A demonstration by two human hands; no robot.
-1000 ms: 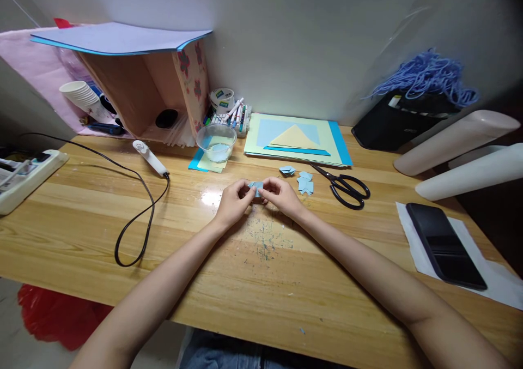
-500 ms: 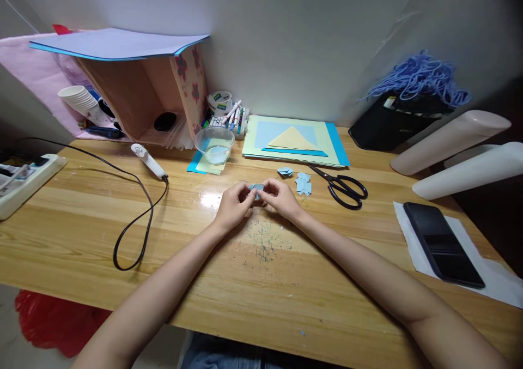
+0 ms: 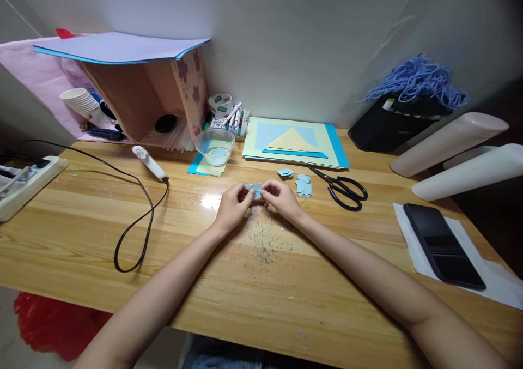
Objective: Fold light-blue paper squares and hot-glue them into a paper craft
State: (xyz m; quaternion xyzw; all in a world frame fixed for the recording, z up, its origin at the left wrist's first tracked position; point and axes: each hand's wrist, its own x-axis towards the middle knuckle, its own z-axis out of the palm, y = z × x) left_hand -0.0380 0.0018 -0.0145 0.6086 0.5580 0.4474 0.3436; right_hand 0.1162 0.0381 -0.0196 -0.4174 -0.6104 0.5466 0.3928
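A small folded piece of light blue paper (image 3: pixel 255 188) sits between both hands at the middle of the wooden desk (image 3: pixel 253 271). My left hand (image 3: pixel 233 204) pinches its left side with closed fingers. My right hand (image 3: pixel 281 198) pinches its right side the same way. Most of the paper is hidden by my fingertips. A few more small blue folded paper pieces (image 3: pixel 303 185) lie just right of my right hand, beside black scissors (image 3: pixel 344 189).
Coloured paper sheets (image 3: pixel 295 140), a clear bowl (image 3: pixel 214 146) and markers (image 3: pixel 229 118) lie at the back. A white corded tool (image 3: pixel 149 163) and power strip (image 3: pixel 25 183) are left. A black phone (image 3: pixel 443 245) on white paper, pale cylinders (image 3: pixel 449 143) and blue yarn (image 3: pixel 417 78) are right.
Both hands stay pinched on the blue paper piece with only slight finger shifts. The view has moved a little.
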